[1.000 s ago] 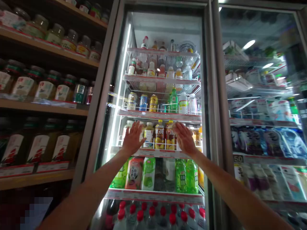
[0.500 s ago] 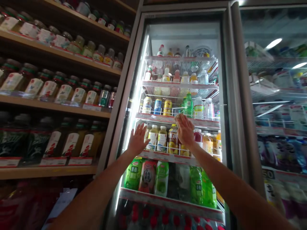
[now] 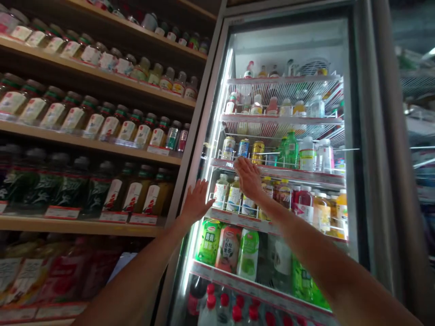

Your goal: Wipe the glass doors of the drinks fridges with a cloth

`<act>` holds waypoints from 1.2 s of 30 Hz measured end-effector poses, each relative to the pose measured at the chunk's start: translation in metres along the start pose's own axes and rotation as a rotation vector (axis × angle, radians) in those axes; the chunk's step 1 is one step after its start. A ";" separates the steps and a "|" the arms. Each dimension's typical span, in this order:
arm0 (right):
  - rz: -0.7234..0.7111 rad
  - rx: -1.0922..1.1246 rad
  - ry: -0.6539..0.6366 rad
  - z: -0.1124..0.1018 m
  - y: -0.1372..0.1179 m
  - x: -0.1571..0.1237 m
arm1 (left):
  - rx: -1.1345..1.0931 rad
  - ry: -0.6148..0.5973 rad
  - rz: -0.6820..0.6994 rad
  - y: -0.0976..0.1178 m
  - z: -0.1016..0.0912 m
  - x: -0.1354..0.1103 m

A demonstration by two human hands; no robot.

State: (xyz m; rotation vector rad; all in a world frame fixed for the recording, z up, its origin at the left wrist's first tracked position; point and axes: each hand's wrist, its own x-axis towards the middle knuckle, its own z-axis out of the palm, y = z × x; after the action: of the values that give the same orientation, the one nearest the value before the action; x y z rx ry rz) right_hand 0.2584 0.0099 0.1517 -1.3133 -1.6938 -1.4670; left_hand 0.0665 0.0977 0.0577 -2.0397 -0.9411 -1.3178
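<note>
My left hand (image 3: pixel 196 201) is flat against the left side of the cooler's glass door (image 3: pixel 288 50), fingers up and thumb stretched out. It holds nothing. Higher and to its right, my right hand (image 3: pixel 249 179) presses on the glass with its fingers close together. Something pale and crumpled, like a cloth, seems to be under its fingertips, mostly hidden by them. Behind the glass near this hand are a blue can (image 3: pixel 244 147), a gold can (image 3: pixel 258 152) and a row of bottles, some covered by my forearm.
The cooler's metal frame (image 3: pixel 208 95) rises on the left of the door. Beyond it, wooden shelves (image 3: pixel 102 138) carry rows of bottled drinks with price labels. Another glass-fronted cooler (image 3: pixel 419 181) stands at the right. Red-capped bottles (image 3: pixel 224 301) line the cooler's bottom.
My view has swung left, so the cooler appears further right. My right hand has moved left across the glass, from in front of the green bottles to near the cans. My left hand stays flat.
</note>
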 end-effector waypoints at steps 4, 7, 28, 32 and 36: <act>-0.322 0.039 -0.100 0.012 -0.025 -0.008 | 0.011 -0.004 -0.012 -0.017 0.000 -0.014; -0.374 0.038 -0.105 0.015 -0.030 0.007 | 0.025 0.003 -0.045 -0.030 -0.003 -0.022; -0.295 0.035 -0.103 0.015 -0.041 0.019 | 0.105 -0.020 -0.073 -0.061 -0.031 -0.034; -0.444 0.066 -0.164 0.007 -0.022 -0.029 | 0.067 -0.039 -0.043 -0.036 -0.025 -0.026; -0.568 0.081 -0.196 0.001 -0.003 -0.065 | 0.025 -0.028 0.029 -0.011 -0.018 -0.015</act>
State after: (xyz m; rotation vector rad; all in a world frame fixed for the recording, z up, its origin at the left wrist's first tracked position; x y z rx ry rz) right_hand 0.2810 -0.0102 0.0939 -0.9999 -2.3663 -1.5776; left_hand 0.0438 0.0866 0.0516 -2.0507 -0.9318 -1.2591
